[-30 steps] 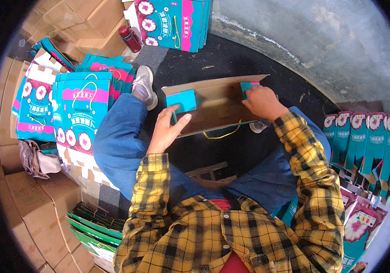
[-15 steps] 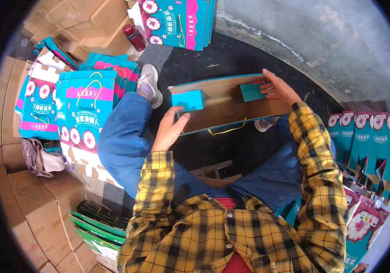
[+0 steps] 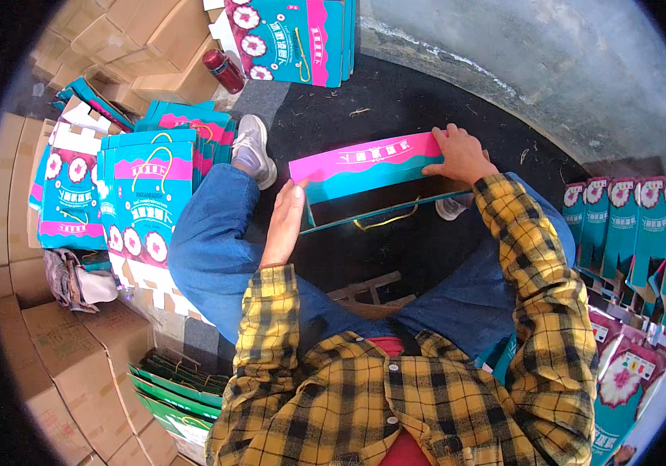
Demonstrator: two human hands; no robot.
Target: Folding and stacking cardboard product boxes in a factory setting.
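Your right hand point(image 3: 461, 155) covers the far end of the pink-and-teal carton point(image 3: 368, 169); its fingertips are out of sight behind it. Your right shoe point(image 3: 451, 206) is mostly hidden beneath. The upper carton stack point(image 3: 294, 35) is cropped by the frame edge.

A flat teal cardboard gift box with a pink band point(image 3: 368, 167) – held level above the lap. A yellow cord handle point(image 3: 383, 223) hangs beneath it.

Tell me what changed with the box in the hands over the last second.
The flat box was turned over: its plain brown inside faced up before, now its printed pink and teal side does. The right hand kept its grip on the far end; the left hand lies open against the near end. The stacks of boxes at the left stayed put.
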